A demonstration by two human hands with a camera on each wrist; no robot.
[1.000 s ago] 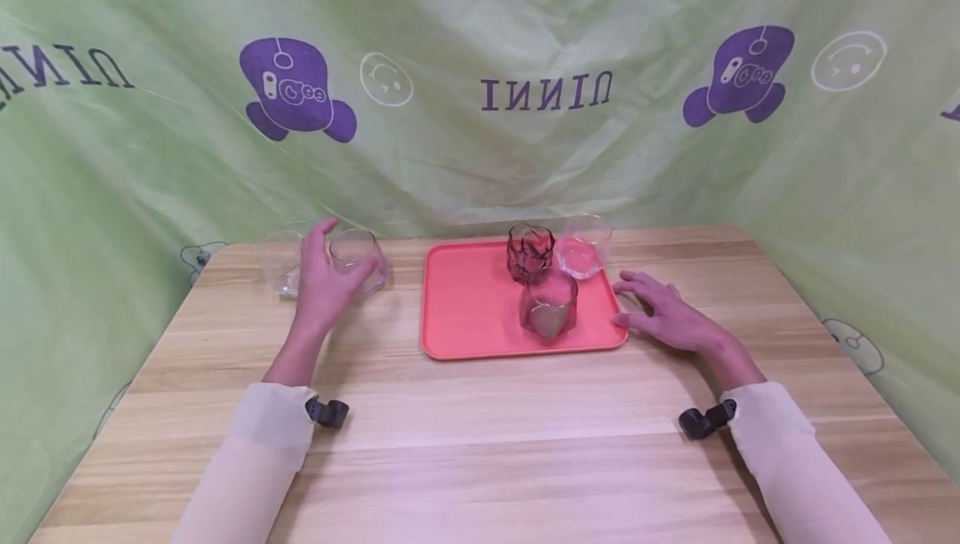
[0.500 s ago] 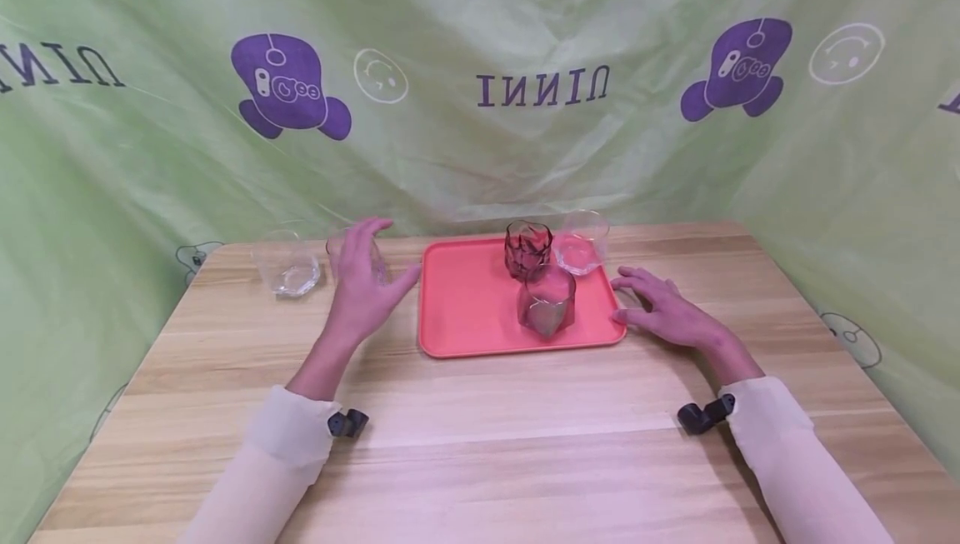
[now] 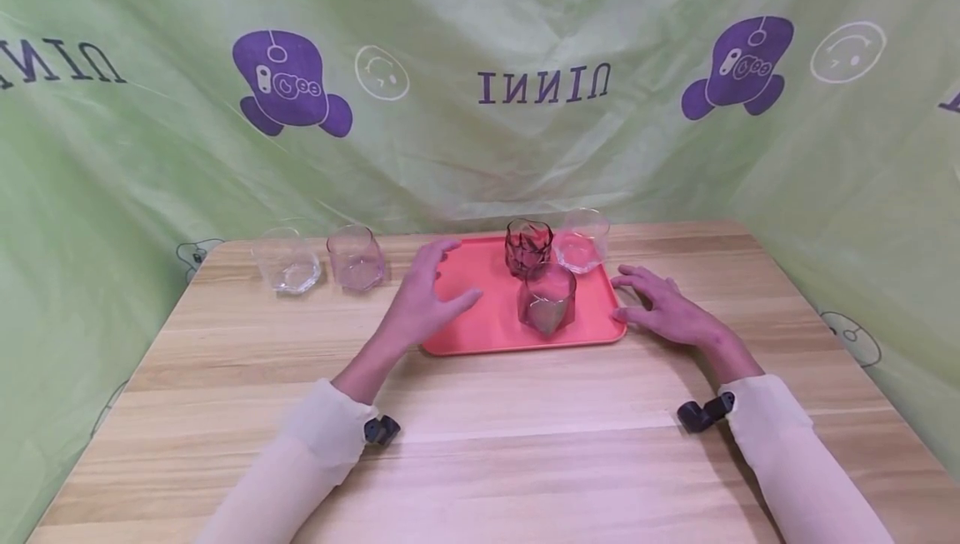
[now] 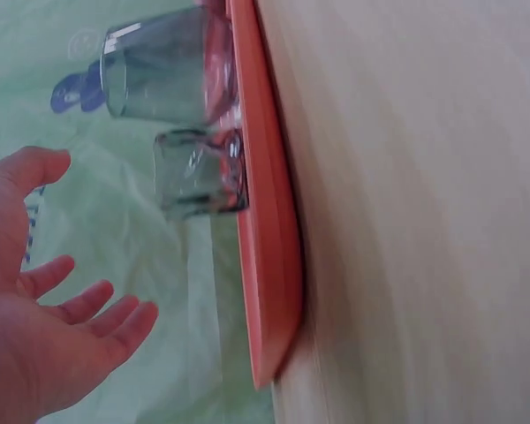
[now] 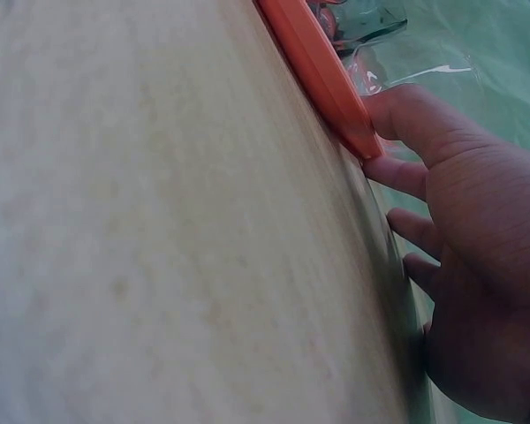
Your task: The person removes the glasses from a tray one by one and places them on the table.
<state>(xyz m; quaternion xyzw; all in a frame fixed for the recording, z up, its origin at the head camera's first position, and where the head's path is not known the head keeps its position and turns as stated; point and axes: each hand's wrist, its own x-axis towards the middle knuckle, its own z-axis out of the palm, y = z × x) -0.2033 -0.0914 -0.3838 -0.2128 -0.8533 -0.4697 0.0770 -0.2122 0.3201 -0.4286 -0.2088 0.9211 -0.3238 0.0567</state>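
**Open left hand over the tray, right hand flat at its right edge**

The salmon-red tray (image 3: 480,319) is set on the far middle of the wooden table (image 3: 480,444). Three glasses are stood on its right part: a dark red faceted glass (image 3: 528,248) at the far side, a clear glass (image 3: 582,241) just to its right at the far right corner, and a grey-tinted glass (image 3: 548,300) nearer, in front of the red one. All three are upright.

The left hand (image 3: 430,294) is held above the left part of the tray, with the fingers spread and relaxed and nothing gripped; in the left wrist view the open palm (image 4: 44,327) is seen apart from the tray's rim (image 4: 269,265) and from the glasses beyond it. The grey-tinted glass is the nearest glass to this hand, with a gap between them.

The right hand (image 3: 663,311) is laid flat on the table just right of the tray, fingers extended and nothing held. In the right wrist view the thumb (image 5: 411,110) is seen against the tray's near right corner (image 5: 336,97).

Two more glasses are stood on the bare table to the left of the tray, well apart from both hands: a faintly pink glass (image 3: 356,257) and, further left, a clear faceted glass (image 3: 287,261). A green printed cloth (image 3: 480,86) is hung behind the table. Cream sleeves are worn on both arms.
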